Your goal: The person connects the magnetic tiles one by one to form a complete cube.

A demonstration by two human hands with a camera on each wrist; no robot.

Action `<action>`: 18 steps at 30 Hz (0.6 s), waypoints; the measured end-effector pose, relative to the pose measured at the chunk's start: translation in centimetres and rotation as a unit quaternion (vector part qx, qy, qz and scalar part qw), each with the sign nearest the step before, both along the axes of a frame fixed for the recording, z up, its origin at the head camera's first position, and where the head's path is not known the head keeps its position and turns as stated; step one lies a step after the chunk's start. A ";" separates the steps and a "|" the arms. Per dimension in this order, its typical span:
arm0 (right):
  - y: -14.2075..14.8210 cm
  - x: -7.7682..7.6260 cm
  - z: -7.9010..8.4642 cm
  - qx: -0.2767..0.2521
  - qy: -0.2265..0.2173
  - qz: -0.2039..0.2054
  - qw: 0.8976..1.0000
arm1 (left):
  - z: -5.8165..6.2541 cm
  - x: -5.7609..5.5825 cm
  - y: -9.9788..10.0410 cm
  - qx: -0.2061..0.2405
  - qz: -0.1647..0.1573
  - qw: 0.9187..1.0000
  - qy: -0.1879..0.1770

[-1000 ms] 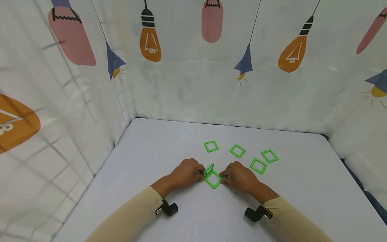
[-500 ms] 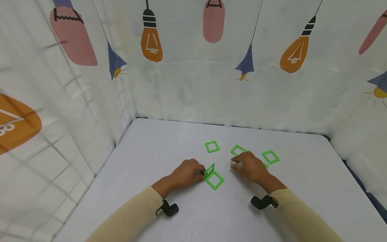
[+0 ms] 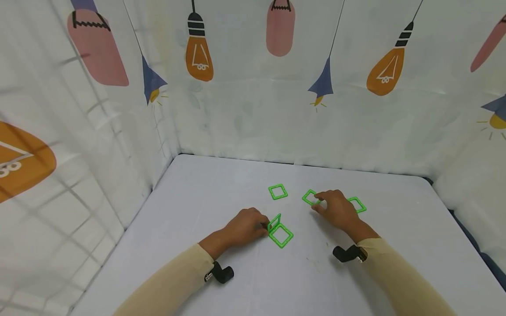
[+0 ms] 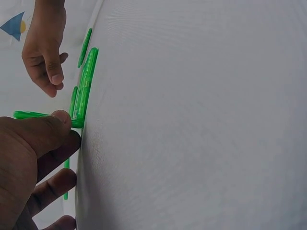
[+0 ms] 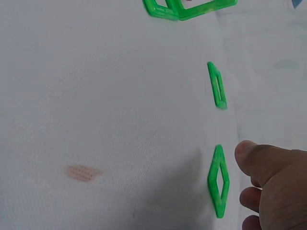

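Observation:
My left hand (image 3: 246, 226) pinches an upright green magnetic tile (image 4: 31, 115) between thumb and forefinger. Along its lower edge that square, hollow tile meets a second green tile (image 3: 287, 241), which lies flat; together they form a corner. Farther back, my right hand (image 3: 341, 210) reaches over the table with thumb and forefinger spread, overlapping the right side of another flat green tile (image 3: 306, 193). In the right wrist view the thumb is beside this tile (image 5: 212, 179), with a gap between them. Nothing is held in the right hand.
One loose green tile (image 3: 281, 197) lies at the back, left of the right hand. Another tile (image 3: 361, 202) is partly covered behind that hand. The white table (image 3: 221, 180) ends at a printed cloth wall (image 3: 245, 118).
My right hand has left the joined tiles and moved back and to the right, over the loose tiles; one tile there is now hidden. The left hand keeps its grip in place.

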State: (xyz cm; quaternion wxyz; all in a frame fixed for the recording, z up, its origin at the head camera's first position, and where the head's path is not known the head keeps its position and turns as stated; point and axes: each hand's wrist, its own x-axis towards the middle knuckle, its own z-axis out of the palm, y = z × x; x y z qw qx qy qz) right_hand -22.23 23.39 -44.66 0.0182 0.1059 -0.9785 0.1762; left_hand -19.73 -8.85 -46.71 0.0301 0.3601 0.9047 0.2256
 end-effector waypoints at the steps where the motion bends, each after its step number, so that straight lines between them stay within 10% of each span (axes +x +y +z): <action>1: 0.0 -0.1 0.0 -0.001 -0.001 -0.004 1.000 | 0.0 0.0 0.0 0.000 0.000 1.000 0.000; 18: 0.4 -1.8 -0.5 0.026 -0.037 -0.042 0.998 | 0.1 0.1 0.1 0.000 0.000 1.000 0.002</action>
